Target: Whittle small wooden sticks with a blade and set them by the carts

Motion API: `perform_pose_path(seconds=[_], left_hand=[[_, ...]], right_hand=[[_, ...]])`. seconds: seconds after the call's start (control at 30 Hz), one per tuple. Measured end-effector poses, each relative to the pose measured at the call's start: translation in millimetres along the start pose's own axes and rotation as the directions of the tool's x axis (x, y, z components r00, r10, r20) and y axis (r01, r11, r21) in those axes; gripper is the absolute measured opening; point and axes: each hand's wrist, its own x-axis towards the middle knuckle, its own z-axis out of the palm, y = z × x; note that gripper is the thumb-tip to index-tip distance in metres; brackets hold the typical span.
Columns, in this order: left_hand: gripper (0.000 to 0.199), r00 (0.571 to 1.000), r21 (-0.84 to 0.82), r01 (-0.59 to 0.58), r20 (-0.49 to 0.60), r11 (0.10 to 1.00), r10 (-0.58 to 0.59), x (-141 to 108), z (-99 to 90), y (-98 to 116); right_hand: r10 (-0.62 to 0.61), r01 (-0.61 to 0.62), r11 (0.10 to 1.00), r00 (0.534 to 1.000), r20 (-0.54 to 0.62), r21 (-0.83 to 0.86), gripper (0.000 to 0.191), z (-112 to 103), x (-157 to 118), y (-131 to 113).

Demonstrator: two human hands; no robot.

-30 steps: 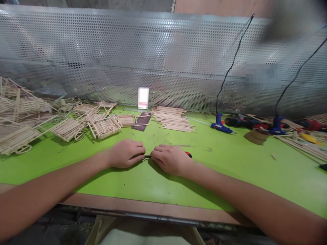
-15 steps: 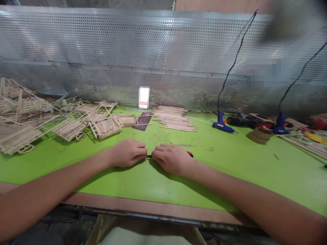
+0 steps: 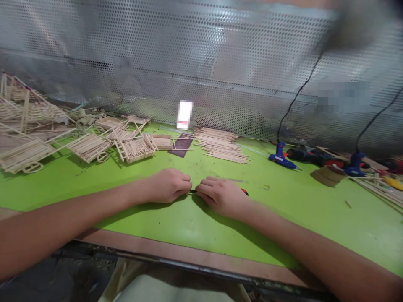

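Both of my hands meet low over the green tabletop (image 3: 176,222), fingers curled. My right hand (image 3: 225,197) is closed round a slim tool with a red-and-black end (image 3: 244,192) poking out past its far side. A short dark shaft (image 3: 193,191) of that tool bridges the small gap to my left hand (image 3: 168,185), whose fingers are pinched at the shaft's other end. My fingers cover most of the tool, so its exact kind and anything else in the left fingertips are hidden. A bundle of thin wooden sticks (image 3: 220,144) lies just beyond the hands.
Several small wooden stick carts (image 3: 137,149) crowd the left, beside a heap of stick frames (image 3: 28,105). A blue glue gun (image 3: 283,157) with a hanging cord, another blue glue gun (image 3: 355,163) and a brown ring-shaped piece (image 3: 328,175) are at right. Perforated metal sheet (image 3: 201,63) stands behind.
The view has tilted and shifted, so the scene sits a little differently. My hands keep the same hold on the tool, close together, with no clear movement against the table.
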Motion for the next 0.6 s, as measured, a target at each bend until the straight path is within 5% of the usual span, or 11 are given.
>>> perform_pose_path(seconds=[0.2,0.6], left_hand=[[0.021,1.0,-0.022,0.009,0.006,1.0,-0.009,1,-2.7,2],[0.022,0.992,0.088,0.109,0.049,0.99,-0.114,-47,-22.3,-3]], right_hand=[[0.046,-0.046,0.999,0.997,0.058,0.012,0.025,1,1,1],[-0.036,0.035,0.998,0.999,0.011,0.044,0.03,10,43,-19]])
